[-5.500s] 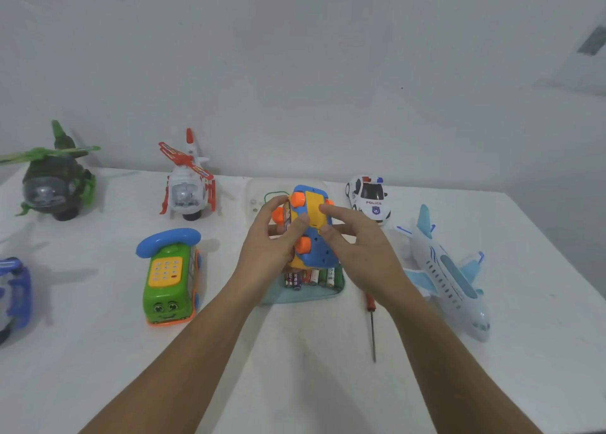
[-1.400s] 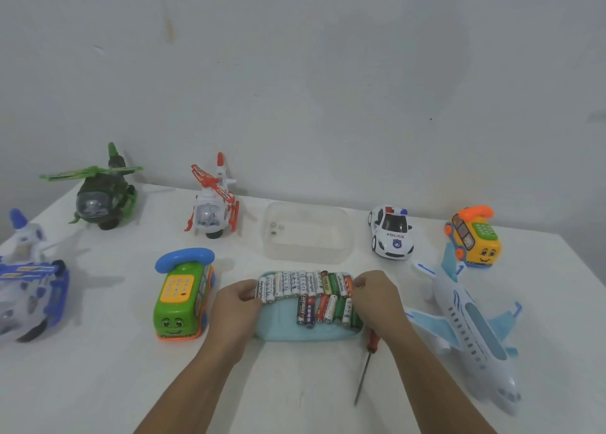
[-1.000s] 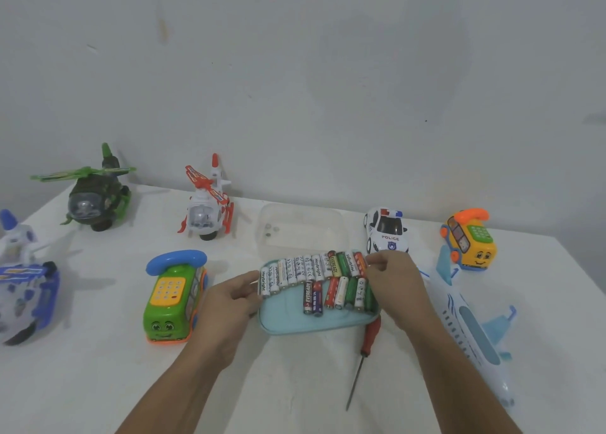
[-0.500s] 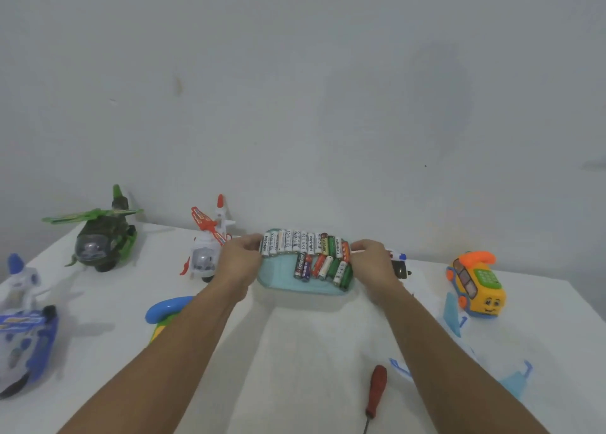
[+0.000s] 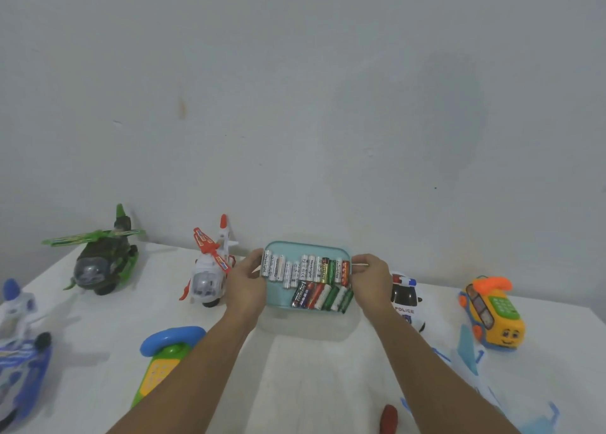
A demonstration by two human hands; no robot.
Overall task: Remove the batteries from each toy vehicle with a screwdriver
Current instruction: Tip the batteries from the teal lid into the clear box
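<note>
Cut off, covered, or too small to read

The screwdriver (image 5: 389,418) shows only its red handle at the bottom edge; the shaft is out of frame. The plane (image 5: 475,368) runs off the bottom right, and the blue-white toy (image 5: 19,361) off the left. A forearm covers part of the green phone (image 5: 164,361). The clear box (image 5: 311,325) lies largely under the tray (image 5: 278,299). Most battery (image 5: 306,269) labels are perhaps too small to read.

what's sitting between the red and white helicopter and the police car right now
In the head view, the light blue tray of batteries sits between the red and white helicopter and police car, gripped by the left hand and right hand.
</note>
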